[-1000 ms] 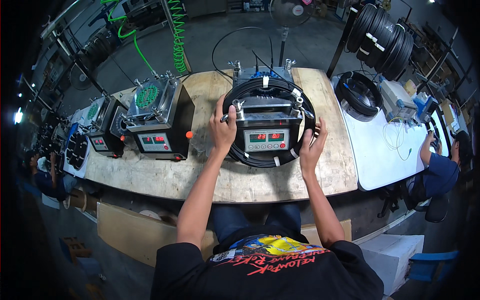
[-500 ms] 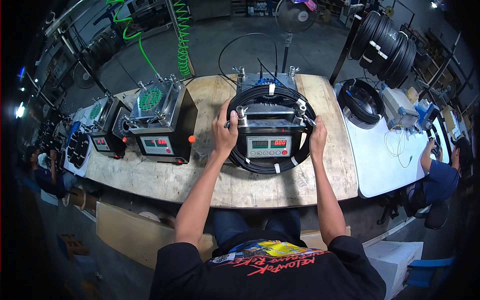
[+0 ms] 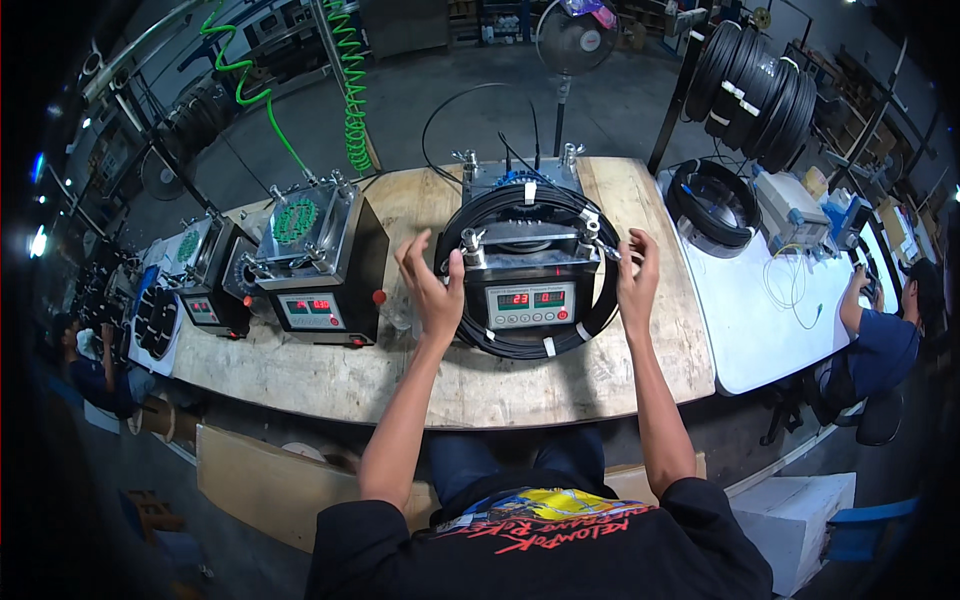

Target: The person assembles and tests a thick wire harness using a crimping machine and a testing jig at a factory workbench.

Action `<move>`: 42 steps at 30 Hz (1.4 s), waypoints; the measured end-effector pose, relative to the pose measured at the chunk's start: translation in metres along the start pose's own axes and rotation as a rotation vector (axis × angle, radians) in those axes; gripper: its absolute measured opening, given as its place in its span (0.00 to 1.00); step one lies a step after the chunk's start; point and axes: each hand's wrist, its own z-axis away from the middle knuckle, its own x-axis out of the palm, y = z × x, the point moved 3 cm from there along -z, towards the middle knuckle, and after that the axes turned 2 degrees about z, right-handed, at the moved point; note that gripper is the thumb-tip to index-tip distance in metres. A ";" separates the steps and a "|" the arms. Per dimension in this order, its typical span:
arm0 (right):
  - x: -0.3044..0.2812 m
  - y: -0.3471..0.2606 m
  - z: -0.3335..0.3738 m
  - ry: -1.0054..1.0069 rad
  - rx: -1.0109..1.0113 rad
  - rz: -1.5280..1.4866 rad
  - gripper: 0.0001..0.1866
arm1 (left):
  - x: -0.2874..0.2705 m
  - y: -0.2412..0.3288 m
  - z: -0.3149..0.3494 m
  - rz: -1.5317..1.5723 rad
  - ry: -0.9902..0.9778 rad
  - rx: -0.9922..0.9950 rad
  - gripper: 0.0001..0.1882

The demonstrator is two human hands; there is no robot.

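A coil of black cable (image 3: pixel 512 346) with white tape tabs loops around the front of the middle machine, a metal-topped polishing machine with a lit red display (image 3: pixel 531 301). On the coil's left side my left hand (image 3: pixel 433 292) has its fingers apart and pointing up, with nothing gripped. At the opposite side my right hand (image 3: pixel 638 282) is also open, its fingers spread beside the coil and the machine's right clamp knob (image 3: pixel 592 232). Whether either hand still touches the cable I cannot tell. Thin black cables (image 3: pixel 507 150) rise from the machine's top.
Two similar machines stand left, the nearer one (image 3: pixel 330 250) with a green disc on top; a clear bottle with a red cap (image 3: pixel 379 297) is beside it. Right, a white table (image 3: pixel 760 340) holds another black coil (image 3: pixel 715 235) and instruments. Co-workers (image 3: pixel 885 335) sit at both sides.
Both hands have loosened from the coil, and their fingers have spread. The middle machine's display now shows different lit digits. The view has shifted slightly.
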 end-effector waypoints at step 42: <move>0.129 0.089 -0.157 -0.533 0.500 -0.575 0.13 | 0.159 -0.108 -0.131 0.975 -0.285 -0.933 0.18</move>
